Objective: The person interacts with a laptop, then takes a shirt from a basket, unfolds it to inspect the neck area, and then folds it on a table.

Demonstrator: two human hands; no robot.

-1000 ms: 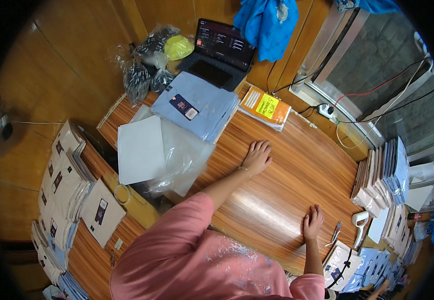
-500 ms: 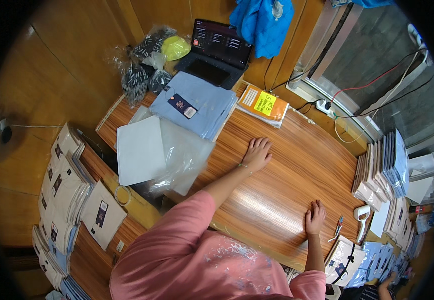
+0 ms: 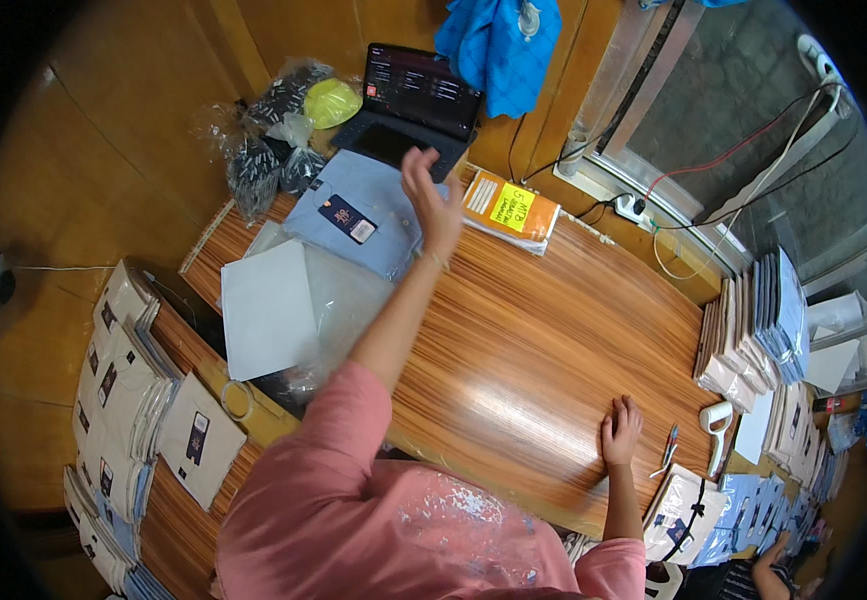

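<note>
- On the glossy brown wood-grain desk (image 3: 524, 320), toward its far left: light-blue folded garment (image 3: 382, 185) with dark rectangular tag (image 3: 347, 219).
- Left hand (image 3: 435, 212): raised over garment's right edge, fingers spread and slightly bent, nothing gripped; contact with fabric, cannot tell.
- Right hand (image 3: 623, 434): well apart from garment, to its right and nearer the person; rests on desk, fingers loosely extended, no object in grip.
- Open black laptop (image 3: 422, 88): just behind garment.
- Orange-covered book with yellow label (image 3: 509, 211): just right of garment.
- White paper sheets (image 3: 270, 312), partly over clear plastic bags (image 3: 342, 295): just in front of garment.
- White plastic handled device (image 3: 717, 430): far right of garment, past right hand.
</note>
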